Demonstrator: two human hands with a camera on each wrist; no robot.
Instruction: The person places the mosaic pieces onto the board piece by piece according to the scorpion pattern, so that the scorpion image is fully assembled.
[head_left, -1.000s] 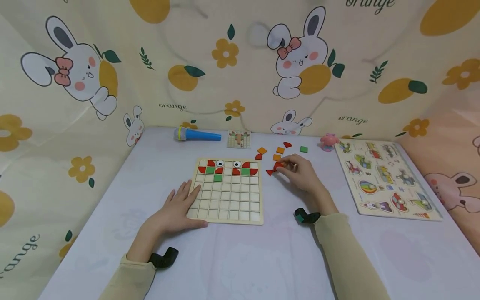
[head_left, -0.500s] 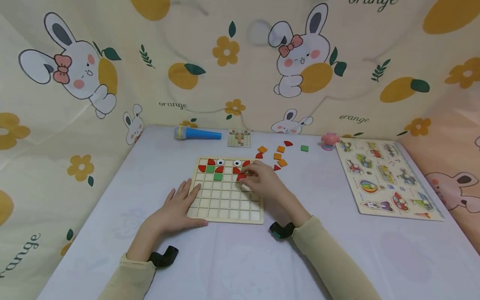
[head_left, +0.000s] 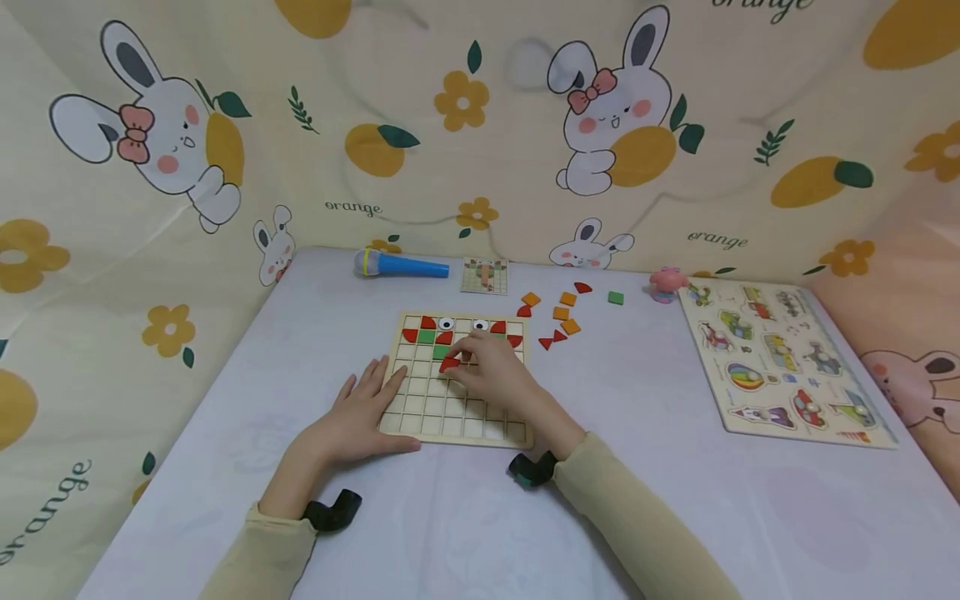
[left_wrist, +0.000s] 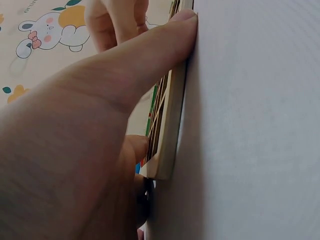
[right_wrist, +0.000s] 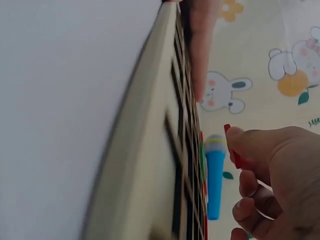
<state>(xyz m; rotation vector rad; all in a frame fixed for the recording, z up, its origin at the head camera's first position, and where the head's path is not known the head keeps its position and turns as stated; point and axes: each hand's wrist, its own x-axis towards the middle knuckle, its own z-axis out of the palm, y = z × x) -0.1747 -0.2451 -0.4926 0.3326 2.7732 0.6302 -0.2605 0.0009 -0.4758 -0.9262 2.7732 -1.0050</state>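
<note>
A square wooden grid board (head_left: 453,426) lies on the table with red, green and eye-marked tiles set in its upper rows. My left hand (head_left: 358,427) rests spread at its left side, fingers over the left edge and thumb along the near edge. Above the board, my right hand (head_left: 497,377) pinches a small red tile (head_left: 449,365) between thumb and fingertips, just below a green tile (head_left: 441,352). In the right wrist view the red tile (right_wrist: 233,146) is seen edge-on, apart from the board. My right hand hides part of the board's right half.
Loose orange, red and green tiles (head_left: 561,313) lie right of the board. Behind it are a blue toy microphone (head_left: 408,266) and a small pattern card (head_left: 484,276). A pink toy (head_left: 667,283) and a picture puzzle board (head_left: 787,362) stand to the right.
My right hand has carried the red tile from the loose tiles leftward over the board, to the middle columns. My left hand keeps its place on the board's left side.
</note>
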